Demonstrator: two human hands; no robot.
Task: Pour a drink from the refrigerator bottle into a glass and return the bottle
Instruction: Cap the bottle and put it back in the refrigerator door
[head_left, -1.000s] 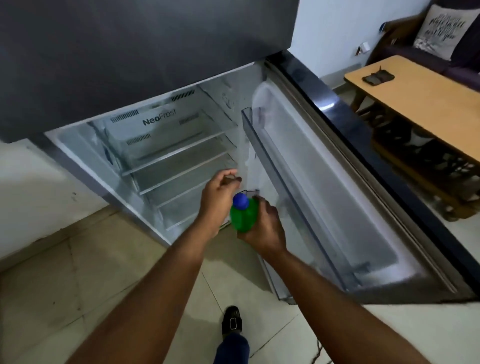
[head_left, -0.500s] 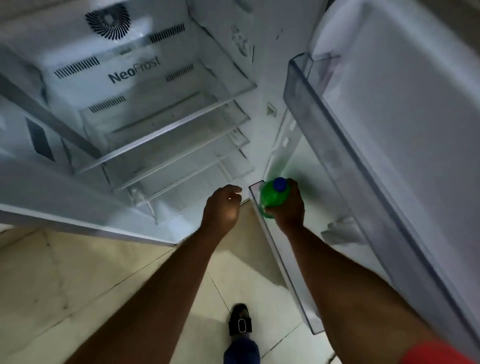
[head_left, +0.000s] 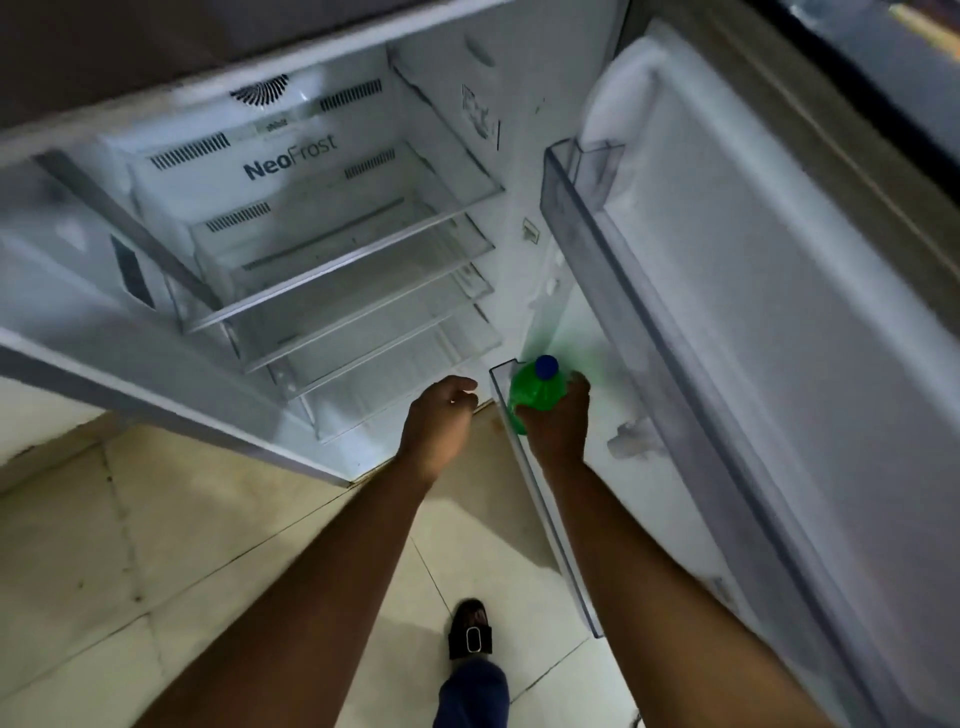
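Observation:
A green bottle (head_left: 531, 391) with a blue cap stands upright at the near end of the lower door shelf (head_left: 540, 499) of the open refrigerator. My right hand (head_left: 558, 423) wraps around its body from the right and below. My left hand (head_left: 439, 423) hovers just left of the shelf corner, fingers loosely curled, holding nothing. No glass is in view.
The refrigerator interior (head_left: 332, 270) holds several bare glass shelves. The open door (head_left: 753, 364) stretches along the right with an upper door bin (head_left: 587, 218). Tiled floor (head_left: 156, 545) lies below, with my sandalled foot (head_left: 470, 631) on it.
The view has closed in on the refrigerator. My right hand has carried the bottle rightward from in front of the shelves to the lower door shelf. My left hand has let go of the bottle.

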